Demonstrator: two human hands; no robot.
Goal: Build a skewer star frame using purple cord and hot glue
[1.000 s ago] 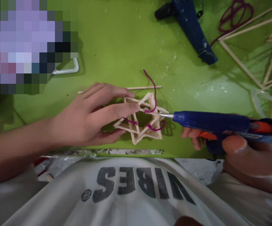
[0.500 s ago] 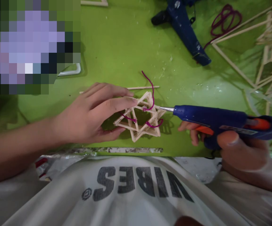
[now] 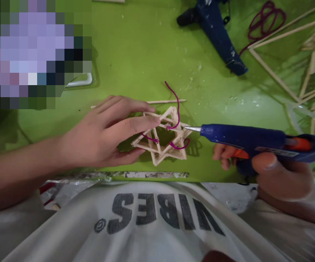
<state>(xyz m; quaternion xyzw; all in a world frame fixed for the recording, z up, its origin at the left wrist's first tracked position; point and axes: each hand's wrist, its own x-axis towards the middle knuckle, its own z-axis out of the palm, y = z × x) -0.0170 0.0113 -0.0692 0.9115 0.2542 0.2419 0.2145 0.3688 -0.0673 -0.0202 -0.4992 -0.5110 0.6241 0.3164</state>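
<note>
A star-shaped frame of pale wooden sticks (image 3: 157, 149) sits on the green table, with purple strings (image 3: 178, 109) tied to it. My left hand (image 3: 110, 134) grips the frame's left side between fingers and thumb. In my right hand (image 3: 280, 174) is a blue glue gun (image 3: 244, 140) with an orange trigger, its metal nozzle pointing left at the frame's right corner. Whether the nozzle touches the wood I cannot tell.
A thin stick (image 3: 170, 101) lies behind the frame, a stained strip (image 3: 157, 174) near the table's front edge. Farther back are a second dark blue tool (image 3: 220, 40), coiled purple string (image 3: 266, 22) and more stick frames (image 3: 274, 74) at right.
The fingers of my right hand at the trigger have shifted slightly right. My left hand and the star frame stay almost where they were; the view has moved a little.
</note>
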